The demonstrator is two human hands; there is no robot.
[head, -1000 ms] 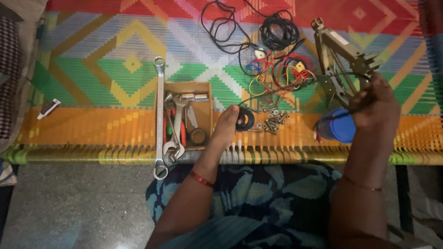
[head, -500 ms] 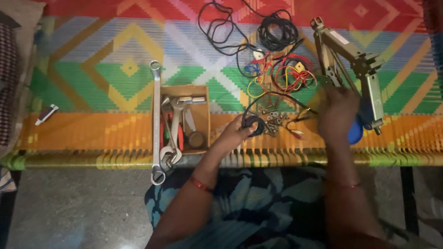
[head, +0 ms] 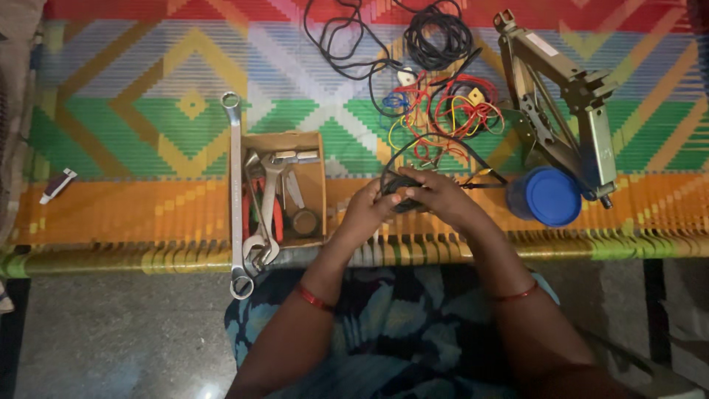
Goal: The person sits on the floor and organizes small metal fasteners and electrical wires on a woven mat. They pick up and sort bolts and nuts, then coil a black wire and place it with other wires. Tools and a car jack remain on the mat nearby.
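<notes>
My left hand [head: 367, 210] and my right hand [head: 437, 196] meet at the front edge of a bright woven mat [head: 148, 96]. Together they grip a small coil of black cable [head: 396, 186], and a black loop of it arcs up toward the far side. Loose red and yellow wires [head: 450, 111] lie just beyond my hands. A blue round container [head: 548, 196] stands to the right of my right hand.
A cardboard box of wrenches and pliers [head: 284, 188] sits left of my hands, with a long ring spanner [head: 235, 192] beside it. A scissor jack [head: 565, 103] lies at the right. Black cables [head: 436, 37] are coiled at the far side. A small white object [head: 57, 185] lies far left.
My right hand has left the blue container and come left to join my left hand on the black cable coil, which has been lifted off the mat.
</notes>
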